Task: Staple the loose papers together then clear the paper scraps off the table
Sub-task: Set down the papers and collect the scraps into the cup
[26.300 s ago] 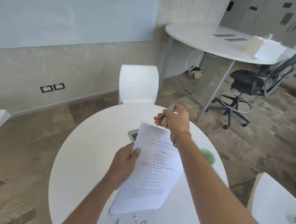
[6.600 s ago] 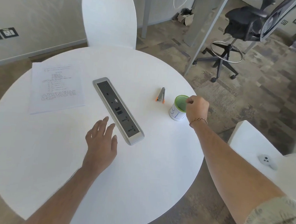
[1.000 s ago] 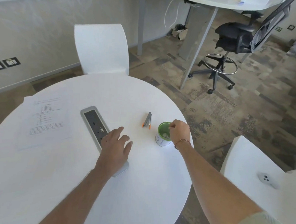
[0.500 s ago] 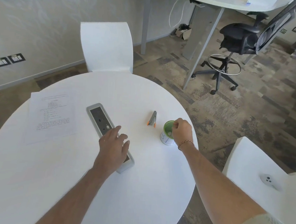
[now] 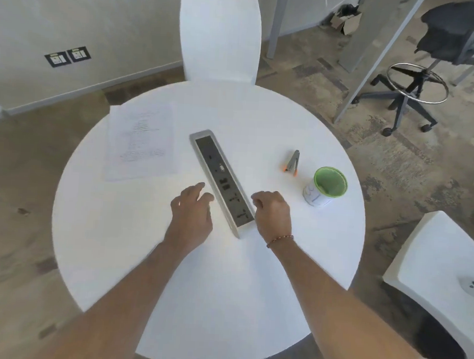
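White and round, the table (image 5: 131, 256) fills most of the view, with patterned carpet and a pale wall seen around it. Nearest the viewer, both forearms are stretched over the tabletop. The left hand (image 5: 192, 215) is held low over the surface just left of the power strip (image 5: 222, 178), its fingers loosely curled and nothing grasped. The right hand (image 5: 272, 214) is placed just right of the strip's near end, fingers bent inward; nothing is seen in it, though whether a small scrap is hidden in the palm cannot be told. A beaded bracelet (image 5: 280, 240) is worn on the right wrist.

No paper scraps are seen on the tabletop, so the clearing step is judged to be finished or nearly so. Both steps appear done, and the next move is judged to call only for a last check of the surface and the withdrawal of the hands.

Farther out to the right, the green-lined cup (image 5: 325, 189) is stood near the table's edge, apart from the right hand; its contents cannot be made out. Just beyond it the small stapler (image 5: 292, 162) is laid on its side. On the far left, the printed papers (image 5: 141, 143) are laid flat as one stack, well apart from the left hand; the staple itself is too small to be confirmed. Beyond the table, a white chair (image 5: 219, 36) is tucked in, and a black office stool (image 5: 420, 68) is seen at the far right.
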